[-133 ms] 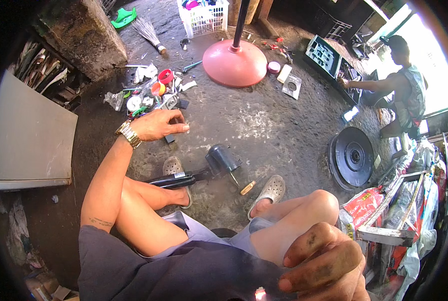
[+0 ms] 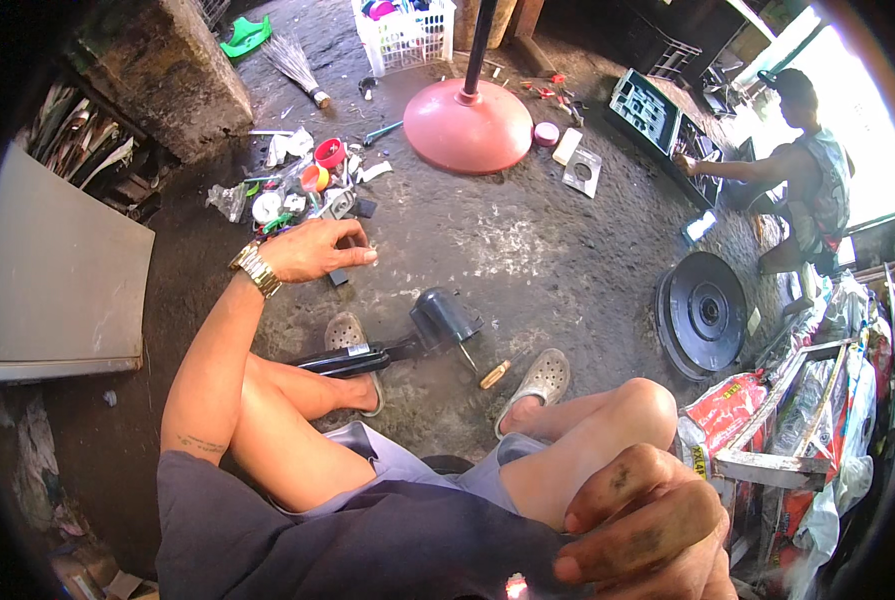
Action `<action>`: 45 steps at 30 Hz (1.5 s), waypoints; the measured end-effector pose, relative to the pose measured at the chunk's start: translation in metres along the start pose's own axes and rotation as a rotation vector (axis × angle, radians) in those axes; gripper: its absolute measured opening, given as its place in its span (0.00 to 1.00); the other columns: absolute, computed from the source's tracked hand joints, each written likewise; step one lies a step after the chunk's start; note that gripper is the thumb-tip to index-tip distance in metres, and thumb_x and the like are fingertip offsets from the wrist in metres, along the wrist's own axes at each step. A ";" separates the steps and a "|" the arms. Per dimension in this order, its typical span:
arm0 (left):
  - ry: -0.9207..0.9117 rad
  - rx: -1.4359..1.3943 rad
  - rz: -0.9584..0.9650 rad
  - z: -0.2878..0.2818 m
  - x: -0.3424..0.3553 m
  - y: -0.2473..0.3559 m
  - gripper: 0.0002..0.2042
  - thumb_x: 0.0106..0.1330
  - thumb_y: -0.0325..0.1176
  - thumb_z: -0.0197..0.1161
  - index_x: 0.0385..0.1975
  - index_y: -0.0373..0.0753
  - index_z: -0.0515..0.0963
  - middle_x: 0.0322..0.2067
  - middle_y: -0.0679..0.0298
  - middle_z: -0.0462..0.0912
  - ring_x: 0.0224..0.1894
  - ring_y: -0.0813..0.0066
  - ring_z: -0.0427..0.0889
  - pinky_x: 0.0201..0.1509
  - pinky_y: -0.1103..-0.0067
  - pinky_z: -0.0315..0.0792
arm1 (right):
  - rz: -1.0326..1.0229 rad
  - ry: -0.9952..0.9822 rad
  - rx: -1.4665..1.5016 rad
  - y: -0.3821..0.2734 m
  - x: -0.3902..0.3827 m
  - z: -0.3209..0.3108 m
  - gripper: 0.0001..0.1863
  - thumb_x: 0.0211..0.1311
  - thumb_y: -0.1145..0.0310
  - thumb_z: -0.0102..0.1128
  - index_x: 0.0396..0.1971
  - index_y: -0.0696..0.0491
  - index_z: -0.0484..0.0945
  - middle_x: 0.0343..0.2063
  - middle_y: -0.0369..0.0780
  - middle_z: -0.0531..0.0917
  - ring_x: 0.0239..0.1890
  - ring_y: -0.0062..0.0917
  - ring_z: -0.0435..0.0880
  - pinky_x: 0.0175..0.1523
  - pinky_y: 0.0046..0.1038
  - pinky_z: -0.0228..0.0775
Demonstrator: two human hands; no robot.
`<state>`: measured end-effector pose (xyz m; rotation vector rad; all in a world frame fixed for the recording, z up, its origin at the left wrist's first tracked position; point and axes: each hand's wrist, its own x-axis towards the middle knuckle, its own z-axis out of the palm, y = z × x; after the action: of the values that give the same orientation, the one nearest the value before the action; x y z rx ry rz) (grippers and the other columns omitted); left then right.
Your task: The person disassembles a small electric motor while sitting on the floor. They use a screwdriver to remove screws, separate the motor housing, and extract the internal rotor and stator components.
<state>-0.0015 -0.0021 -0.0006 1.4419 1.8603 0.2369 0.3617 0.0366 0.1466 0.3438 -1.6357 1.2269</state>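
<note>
My left hand (image 2: 332, 250), with a metal watch at the wrist, hangs over my left leg with loosely curled, parted fingers and nothing visible in them. Below it, between my sandalled feet, lie a black cylindrical housing (image 2: 445, 318), a long glossy black piece (image 2: 332, 363) and a wooden-handled screwdriver (image 2: 495, 373). My right hand (image 2: 642, 520) is close to the camera at lower right, fingers curled. Just left of its fingertips is a small glowing red tip (image 2: 516, 586); what the hand holds, if anything, is hidden.
A co-worker (image 2: 807, 170) crouches at an open black case (image 2: 637, 115). A pink pole base (image 2: 467, 135), white basket (image 2: 407, 50), pile of small scrap (image 2: 267, 205), broom (image 2: 302, 75), black disc (image 2: 705, 310), grey panel (image 2: 62, 270) and bagged scrap (image 2: 727, 410) surround me.
</note>
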 end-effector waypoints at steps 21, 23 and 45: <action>0.025 0.020 0.091 0.001 0.006 -0.007 0.28 0.72 0.59 0.58 0.47 0.34 0.79 0.41 0.49 0.86 0.46 0.52 0.85 0.52 0.64 0.76 | 0.563 -0.327 -0.513 0.058 -0.004 -0.068 0.13 0.53 0.67 0.73 0.37 0.51 0.80 0.35 0.37 0.84 0.36 0.35 0.82 0.45 0.33 0.75; 0.019 0.135 0.068 0.001 0.013 -0.009 0.31 0.71 0.63 0.57 0.47 0.35 0.79 0.44 0.47 0.86 0.48 0.51 0.84 0.53 0.62 0.75 | 0.706 -0.447 -0.645 0.105 -0.016 -0.095 0.12 0.52 0.72 0.72 0.36 0.53 0.78 0.33 0.39 0.82 0.36 0.35 0.82 0.45 0.32 0.74; 0.313 0.323 0.061 -0.010 0.071 0.003 0.33 0.67 0.64 0.57 0.60 0.44 0.81 0.62 0.60 0.80 0.67 0.57 0.75 0.73 0.61 0.62 | 1.449 -0.306 -0.880 0.273 -0.161 -0.408 0.11 0.59 0.75 0.61 0.38 0.53 0.67 0.25 0.38 0.77 0.21 0.24 0.77 0.22 0.27 0.69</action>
<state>-0.0110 0.0654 -0.0234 1.7636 2.1849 0.2075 0.4609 0.4461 -0.1531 -1.5020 -2.5596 1.1984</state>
